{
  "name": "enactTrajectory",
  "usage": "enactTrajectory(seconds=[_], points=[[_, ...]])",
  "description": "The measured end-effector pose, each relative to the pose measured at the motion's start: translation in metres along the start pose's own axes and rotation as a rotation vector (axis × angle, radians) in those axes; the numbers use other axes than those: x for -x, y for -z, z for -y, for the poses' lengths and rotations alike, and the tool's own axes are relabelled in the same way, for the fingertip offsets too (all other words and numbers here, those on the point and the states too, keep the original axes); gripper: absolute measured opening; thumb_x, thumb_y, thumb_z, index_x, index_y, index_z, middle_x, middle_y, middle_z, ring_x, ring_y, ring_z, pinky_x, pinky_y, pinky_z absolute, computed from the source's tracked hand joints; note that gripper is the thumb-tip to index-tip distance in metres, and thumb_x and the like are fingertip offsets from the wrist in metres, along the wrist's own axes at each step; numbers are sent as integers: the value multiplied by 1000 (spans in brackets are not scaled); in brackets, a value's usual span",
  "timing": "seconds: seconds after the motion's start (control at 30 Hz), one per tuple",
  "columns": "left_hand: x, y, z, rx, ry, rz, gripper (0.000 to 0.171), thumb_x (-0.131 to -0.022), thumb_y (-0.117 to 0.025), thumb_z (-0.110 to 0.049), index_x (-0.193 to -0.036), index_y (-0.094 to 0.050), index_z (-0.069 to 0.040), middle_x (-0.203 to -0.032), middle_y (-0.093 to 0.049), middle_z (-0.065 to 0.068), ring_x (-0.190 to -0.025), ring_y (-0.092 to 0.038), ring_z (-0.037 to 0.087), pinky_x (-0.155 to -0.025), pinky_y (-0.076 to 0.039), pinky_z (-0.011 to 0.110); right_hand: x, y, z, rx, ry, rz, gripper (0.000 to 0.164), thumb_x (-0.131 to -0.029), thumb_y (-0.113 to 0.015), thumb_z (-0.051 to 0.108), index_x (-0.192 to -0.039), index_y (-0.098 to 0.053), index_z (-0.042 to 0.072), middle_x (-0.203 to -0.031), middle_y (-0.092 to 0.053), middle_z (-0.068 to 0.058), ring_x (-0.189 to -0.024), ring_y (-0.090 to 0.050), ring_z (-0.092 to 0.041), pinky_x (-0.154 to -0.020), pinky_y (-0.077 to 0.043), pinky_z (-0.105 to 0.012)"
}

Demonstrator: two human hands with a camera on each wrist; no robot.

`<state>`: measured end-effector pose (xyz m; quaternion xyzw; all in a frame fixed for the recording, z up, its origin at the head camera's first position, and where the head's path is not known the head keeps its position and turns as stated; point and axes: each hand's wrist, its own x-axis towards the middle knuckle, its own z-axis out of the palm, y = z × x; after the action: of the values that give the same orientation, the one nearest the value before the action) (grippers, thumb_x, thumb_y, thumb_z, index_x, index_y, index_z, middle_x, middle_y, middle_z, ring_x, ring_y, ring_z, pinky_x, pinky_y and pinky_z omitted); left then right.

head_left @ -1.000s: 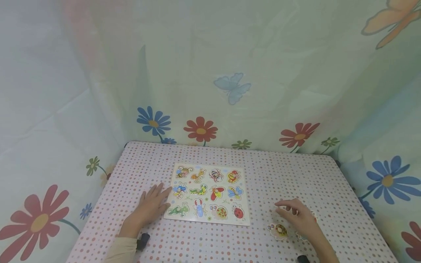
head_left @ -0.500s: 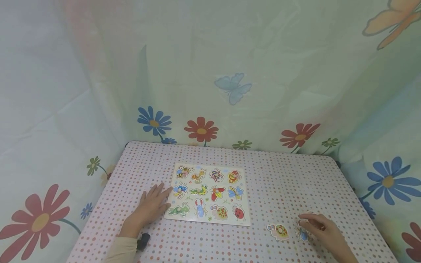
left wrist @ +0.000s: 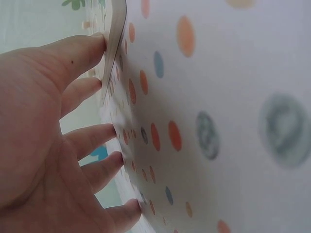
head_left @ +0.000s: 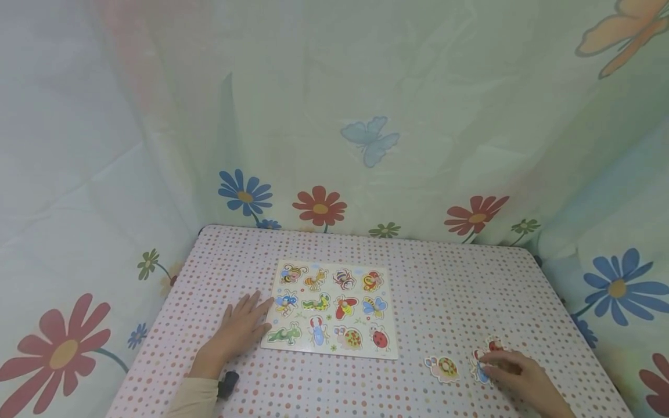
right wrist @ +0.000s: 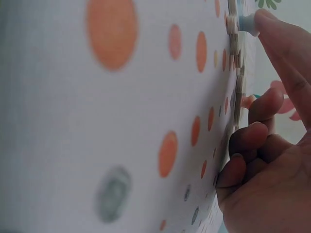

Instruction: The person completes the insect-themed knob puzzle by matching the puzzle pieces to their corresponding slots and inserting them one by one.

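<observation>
A wooden insect puzzle board (head_left: 308,318) lies on the dotted table. My left hand (head_left: 243,325) rests at its left side, fingers spread. In the left wrist view the thumb (left wrist: 85,53) touches the board's edge (left wrist: 114,43) and other fingertips press on the cloth. To the right of the board, my right hand (head_left: 514,374) pinches the light blue knob (right wrist: 249,24) of a blue beetle puzzle piece (head_left: 482,374), its remaining fingers curled. The piece lies at the table surface. Behind those fingers a ladybug piece (head_left: 493,343) is partly covered.
A snail puzzle piece (head_left: 442,368) lies on the cloth between the board and the right hand. The dotted tablecloth (head_left: 439,278) reaches back to a flower-printed curtain (head_left: 418,174). A black strap part (head_left: 227,384) sits at the left wrist.
My right hand has moved right and toward me, then down onto the beetle piece, and its fingers have closed on the knob. The ladybug piece has come into view. My left hand stays put.
</observation>
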<state>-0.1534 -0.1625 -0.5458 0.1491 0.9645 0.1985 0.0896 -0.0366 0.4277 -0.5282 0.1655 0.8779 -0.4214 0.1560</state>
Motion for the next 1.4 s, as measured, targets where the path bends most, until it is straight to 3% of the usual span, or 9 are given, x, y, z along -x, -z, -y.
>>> enactTrajectory(seconds=[0.17,0.27,0.43,0.63,0.73,0.83,0.97,1.2,1.4], points=[[1,1,-2,6,-3,-5,60,-100,-61,-32,-155,-40,-16,-162,-23,20,-148,-15,45,-114,-6,70,0,-2,-1,40,51,-5,45,-91,-74,37,-122,-69,4,-96,-63,-5,-72,-49,-17,-60,-45,-28],[2,2,-2,12,-6,-7,60,-100,-61,-31,-154,-41,-16,-162,-23,20,-148,-16,45,-113,-7,71,-1,-2,-1,58,68,0,43,-91,-75,35,-121,-70,4,-87,-58,-5,-69,-45,-17,-58,-42,-28],[3,3,-2,27,-5,13,60,-101,-60,-31,-155,-39,-16,-162,-21,20,-148,-14,45,-114,-5,71,-2,1,0,70,62,10,44,-92,-73,35,-120,-70,2,-98,-64,-6,-76,-49,-15,-62,-46,-27],[-3,6,-1,16,-15,27,60,-102,-59,-32,-156,-38,-16,-163,-19,20,-148,-13,45,-113,-4,71,-2,2,6,112,105,-9,43,-92,-73,40,-117,-71,4,-122,-64,-15,-103,-64,-24,-79,-56,-36],[-5,8,-1,8,-14,27,61,-102,-59,-32,-156,-37,-17,-163,-18,20,-149,-12,44,-114,-4,70,-3,0,11,136,155,-52,41,-90,-75,39,-113,-72,5,-120,-63,-16,-102,-63,-25,-79,-57,-37],[-5,7,0,5,-7,44,61,-102,-58,-32,-157,-36,-17,-164,-17,19,-149,-11,44,-113,-3,70,-3,-3,17,154,191,-80,39,-90,-75,37,-113,-73,6,-115,-61,-12,-95,-58,-18,-72,-54,-31],[-3,8,1,6,3,58,62,-102,-57,-33,-157,-35,-18,-164,-15,19,-149,-10,44,-114,-3,70,-2,-10,31,175,284,-123,32,-91,-75,35,-112,-74,10,-102,-57,-6,-81,-45,-14,-62,-44,-27],[-2,9,0,18,1,63,62,-102,-57,-33,-157,-34,-17,-164,-15,19,-149,-10,44,-114,-2,70,-18,-31,63,130,581,-148,15,-92,-74,13,-107,-75,13,-99,-61,-3,-83,-43,-11,-66,-39,-26],[-4,10,-1,13,-6,62,62,-102,-57,-33,-157,-34,-17,-164,-15,20,-149,-10,44,-113,-3,70,-37,-60,94,77,676,-130,16,-89,-76,6,-104,-76,12,-95,-57,-4,-81,-40,-15,-67,-36,-28]])
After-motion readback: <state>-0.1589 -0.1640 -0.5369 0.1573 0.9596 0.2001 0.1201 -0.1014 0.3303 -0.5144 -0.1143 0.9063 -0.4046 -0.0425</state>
